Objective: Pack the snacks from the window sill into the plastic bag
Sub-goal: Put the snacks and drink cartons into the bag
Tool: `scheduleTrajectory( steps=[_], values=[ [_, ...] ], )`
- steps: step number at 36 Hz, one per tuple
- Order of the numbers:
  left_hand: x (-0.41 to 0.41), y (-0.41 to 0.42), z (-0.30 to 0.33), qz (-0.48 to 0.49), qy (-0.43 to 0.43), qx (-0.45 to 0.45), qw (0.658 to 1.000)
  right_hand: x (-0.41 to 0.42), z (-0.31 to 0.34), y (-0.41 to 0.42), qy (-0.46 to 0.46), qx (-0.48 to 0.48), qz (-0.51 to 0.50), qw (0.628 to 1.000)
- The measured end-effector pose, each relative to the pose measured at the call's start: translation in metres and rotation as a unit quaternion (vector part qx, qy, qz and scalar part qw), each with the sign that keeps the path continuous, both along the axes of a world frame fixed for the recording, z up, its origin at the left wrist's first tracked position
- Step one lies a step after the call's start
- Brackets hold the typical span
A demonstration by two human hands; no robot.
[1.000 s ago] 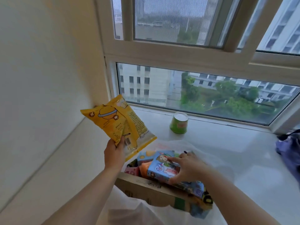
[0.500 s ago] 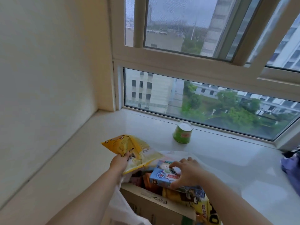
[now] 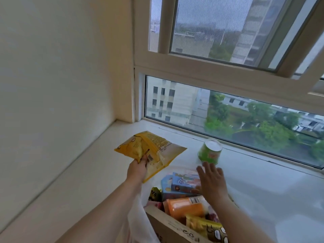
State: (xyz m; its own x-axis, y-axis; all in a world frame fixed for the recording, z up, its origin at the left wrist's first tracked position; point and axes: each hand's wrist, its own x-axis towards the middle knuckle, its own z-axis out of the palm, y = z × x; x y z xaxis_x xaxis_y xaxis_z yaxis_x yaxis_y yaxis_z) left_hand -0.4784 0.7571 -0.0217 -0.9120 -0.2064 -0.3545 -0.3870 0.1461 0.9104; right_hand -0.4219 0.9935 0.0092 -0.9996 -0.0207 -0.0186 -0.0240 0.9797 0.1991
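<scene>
Ideally left hand (image 3: 137, 170), gripping the yellow packet (image 3: 152, 151), lowers it flat beside the blue box (image 3: 182, 184); right hand (image 3: 213, 183) hovers open-fingered.

Window sill (image 3: 263, 186) — pale, smooth, running beneath the glass from the left wall. On it: green cup (image 3: 209, 151) near the pane, turned bottom-up; translucent plastic bag (image 3: 140, 223) at the near edge — snack packets and a cardboard box inside.
</scene>
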Motion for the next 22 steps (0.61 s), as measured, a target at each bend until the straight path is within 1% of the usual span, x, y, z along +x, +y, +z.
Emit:
scheduleTrajectory(
  steps=[3,5,7,8,9,10,11,12,13,14,15,16,18,20,22],
  values=[
    [0.005,0.004,0.01,-0.011,0.011,-0.006,1.0,0.001,-0.008,0.008,0.017,-0.009,-0.063,0.998],
    [0.008,0.006,0.015,-0.021,0.025,-0.035,0.999,0.001,-0.01,0.013,0.018,-0.051,-0.082,0.995],
    [0.01,0.009,0.023,-0.014,0.044,-0.081,0.996,0.003,-0.006,0.014,0.046,-0.156,-0.097,0.982],
    [0.01,0.01,0.026,-0.006,0.061,-0.108,0.992,0.002,0.0,0.013,0.058,-0.248,-0.123,0.959],
    [0.01,0.013,0.031,-0.003,0.084,-0.132,0.988,0.002,0.006,0.011,0.054,-0.38,-0.156,0.91],
    [0.01,0.016,0.036,-0.004,0.111,-0.148,0.983,0.002,0.014,0.008,0.019,-0.523,-0.185,0.832],
    [0.012,0.021,0.041,-0.01,0.134,-0.155,0.979,0.003,0.023,0.003,-0.028,-0.646,-0.201,0.736],
    [0.015,0.026,0.045,-0.019,0.151,-0.154,0.976,0.006,0.029,0.0,-0.071,-0.73,-0.207,0.648],
    [0.019,0.033,0.047,-0.031,0.161,-0.148,0.975,0.01,0.033,-0.003,-0.106,-0.775,-0.199,0.591],
    [0.023,0.041,0.048,-0.046,0.166,-0.143,0.975,0.013,0.034,-0.007,-0.126,-0.798,-0.185,0.559],
    [0.029,0.048,0.048,-0.061,0.166,-0.137,0.975,0.017,0.035,-0.011,-0.13,-0.813,-0.174,0.539],
    [0.035,0.056,0.047,-0.073,0.165,-0.133,0.975,0.02,0.034,-0.015,-0.118,-0.828,-0.171,0.52],
    [0.047,0.07,0.046,-0.096,0.17,-0.134,0.972,0.023,0.031,-0.02,-0.075,-0.868,-0.178,0.457],
    [0.059,0.081,0.045,-0.13,0.179,-0.171,0.96,0.029,0.029,-0.019,-0.04,-0.902,-0.184,0.389],
    [0.07,0.088,0.044,-0.169,0.159,-0.223,0.947,0.036,0.026,-0.016,-0.015,-0.915,-0.194,0.353]
  ],
)
